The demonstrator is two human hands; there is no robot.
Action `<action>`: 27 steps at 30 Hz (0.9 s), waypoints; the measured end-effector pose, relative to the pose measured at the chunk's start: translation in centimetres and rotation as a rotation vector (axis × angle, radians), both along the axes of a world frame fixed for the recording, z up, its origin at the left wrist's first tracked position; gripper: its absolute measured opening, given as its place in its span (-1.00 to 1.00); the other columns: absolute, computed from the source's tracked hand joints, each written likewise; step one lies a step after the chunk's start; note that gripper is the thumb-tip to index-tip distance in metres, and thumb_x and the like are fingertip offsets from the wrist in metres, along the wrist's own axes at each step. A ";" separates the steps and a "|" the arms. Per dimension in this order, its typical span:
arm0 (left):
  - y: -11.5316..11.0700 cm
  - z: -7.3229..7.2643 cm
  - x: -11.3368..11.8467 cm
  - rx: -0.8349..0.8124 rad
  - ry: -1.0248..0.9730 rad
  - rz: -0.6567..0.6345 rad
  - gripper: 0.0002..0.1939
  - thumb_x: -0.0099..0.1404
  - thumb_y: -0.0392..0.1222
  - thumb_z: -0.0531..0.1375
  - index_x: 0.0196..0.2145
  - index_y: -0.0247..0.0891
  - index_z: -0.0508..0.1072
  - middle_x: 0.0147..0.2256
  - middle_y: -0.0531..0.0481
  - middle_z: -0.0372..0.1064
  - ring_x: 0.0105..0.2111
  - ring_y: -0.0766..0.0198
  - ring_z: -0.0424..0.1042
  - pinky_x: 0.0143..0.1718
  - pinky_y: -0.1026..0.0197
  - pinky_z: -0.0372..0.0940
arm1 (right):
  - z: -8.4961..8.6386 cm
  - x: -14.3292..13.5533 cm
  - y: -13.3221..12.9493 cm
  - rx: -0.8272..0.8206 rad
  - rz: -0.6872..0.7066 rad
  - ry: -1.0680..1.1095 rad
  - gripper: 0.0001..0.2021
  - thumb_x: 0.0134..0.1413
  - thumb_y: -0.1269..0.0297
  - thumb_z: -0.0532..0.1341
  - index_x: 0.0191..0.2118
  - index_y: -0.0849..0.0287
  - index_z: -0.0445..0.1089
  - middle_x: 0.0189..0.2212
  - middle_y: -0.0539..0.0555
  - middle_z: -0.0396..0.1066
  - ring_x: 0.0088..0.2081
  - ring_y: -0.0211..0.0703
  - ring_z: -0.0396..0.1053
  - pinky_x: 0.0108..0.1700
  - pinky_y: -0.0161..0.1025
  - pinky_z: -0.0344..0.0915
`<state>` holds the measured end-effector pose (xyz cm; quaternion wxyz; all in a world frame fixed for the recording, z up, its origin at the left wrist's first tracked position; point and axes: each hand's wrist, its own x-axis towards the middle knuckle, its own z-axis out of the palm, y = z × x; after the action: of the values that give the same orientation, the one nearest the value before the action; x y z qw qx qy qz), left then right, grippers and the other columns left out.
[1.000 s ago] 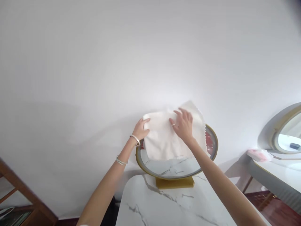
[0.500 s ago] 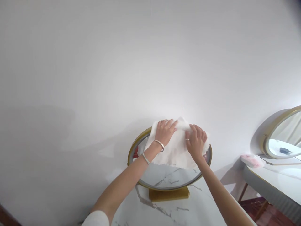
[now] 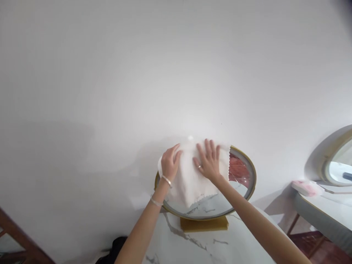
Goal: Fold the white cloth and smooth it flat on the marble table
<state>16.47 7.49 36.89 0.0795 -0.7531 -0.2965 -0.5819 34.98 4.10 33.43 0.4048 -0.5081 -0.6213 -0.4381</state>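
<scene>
A white cloth [image 3: 189, 179] with a zigzag edge hangs over the upper and left part of an oval mirror [image 3: 239, 187] in a gold frame. My left hand [image 3: 169, 164], with bracelets on its wrist, curls its fingers over the cloth's left side and grips it. Flat on the cloth, right of its middle, lies my right hand [image 3: 209, 161], fingers spread and a ring on one. The cloth hides much of the glass. The mirror's gold base [image 3: 204, 224] rests on a white marbled tabletop [image 3: 189, 249].
Behind the mirror rises a plain pale wall [image 3: 176, 73]. To the right stands another table [image 3: 327, 209] with a second oval mirror [image 3: 341, 161] and a pink-and-white soft pack [image 3: 306, 187]. A brown wooden frame [image 3: 22, 238] shows at the lower left.
Both hands and the cloth have moved left across the mirror, uncovering glass on its right side. My right hand has spread its fingers. The view has shifted slightly.
</scene>
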 end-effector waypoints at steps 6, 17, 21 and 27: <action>0.5 -9.3 -5.6 0.158 -0.111 0.119 -0.70 0.38 -0.28 0.04 0.04 -0.17 0.34 0.15 -0.16 0.25 0.12 0.14 0.29 0.00 0.02 0.35 | -3.5 -4.3 1.0 -0.053 0.114 -0.490 -0.44 0.24 0.07 0.03 0.32 -0.06 -0.07 0.35 0.06 -0.15 0.36 0.04 -0.29 0.26 0.18 -0.20; -0.2 2.0 4.2 0.315 0.313 0.026 -0.55 0.38 -0.44 -0.15 0.14 -0.25 0.27 0.16 -0.09 0.26 0.18 0.23 0.21 0.13 0.07 0.21 | 1.3 2.1 0.2 0.255 -0.020 0.181 -0.43 0.20 0.27 0.10 0.30 -0.12 -0.01 0.29 0.11 0.02 0.28 0.19 0.01 0.22 0.42 -0.38; 0.0 1.8 2.4 0.197 0.276 0.083 -0.53 0.41 -0.32 -0.09 0.26 -0.26 0.09 0.19 -0.15 0.21 0.24 0.15 0.12 0.15 0.04 0.18 | 2.2 -0.4 1.0 0.245 0.036 0.159 -0.41 0.21 0.40 -0.01 0.31 -0.17 -0.05 0.29 0.05 0.04 0.28 0.12 0.01 0.25 0.36 -0.32; -0.2 -9.2 -5.5 0.107 0.235 0.248 -0.35 0.34 -0.38 0.05 0.30 0.04 -0.03 0.36 -0.09 -0.33 0.31 -0.04 -0.11 0.16 -0.08 0.17 | -4.8 -5.6 1.2 -0.053 0.153 -0.244 -0.41 0.20 0.24 0.06 0.32 -0.09 -0.05 0.29 0.10 0.04 0.32 0.06 -0.11 0.29 0.16 -0.23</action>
<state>11.02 7.30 27.70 0.2245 -0.7683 -0.3443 -0.4907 29.43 5.28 28.61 0.3448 -0.4125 -0.7144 -0.4478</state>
